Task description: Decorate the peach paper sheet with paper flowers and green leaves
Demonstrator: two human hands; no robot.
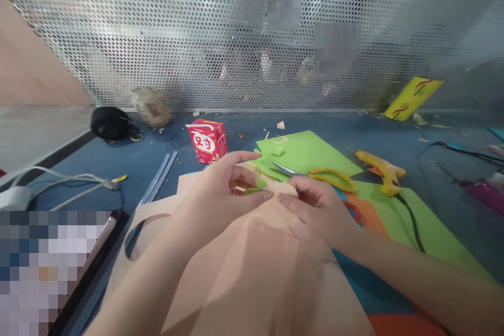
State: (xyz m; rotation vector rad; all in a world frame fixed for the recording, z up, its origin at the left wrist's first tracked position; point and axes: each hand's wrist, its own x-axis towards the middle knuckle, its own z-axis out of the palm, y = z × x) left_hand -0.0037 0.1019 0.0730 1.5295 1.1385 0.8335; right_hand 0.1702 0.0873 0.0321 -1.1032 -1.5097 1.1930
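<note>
Between my fingertips is a small cream paper piece (281,187) with a jagged, fringed edge and a green paper leaf (258,187) at its left end. My left hand (224,181) pinches it at the green end, thumb below and index finger stretched above. My right hand (318,202) grips the fringed end between thumb and curled fingers. Both hands are just above a large sheet of pale peach paper (236,283). Behind my right hand lie scissors with yellow handles (334,177), their blades over green paper (311,149). Part of a red handle (352,211) shows beside that hand.
A yellow glue gun (384,170) lies at right on more green paper (429,220). Clear glue sticks (159,176), a red drink carton (207,140) and white cables (71,186) are at left. A tablet (86,273) fills the near left corner. Perforated metal (197,37) closes off the back.
</note>
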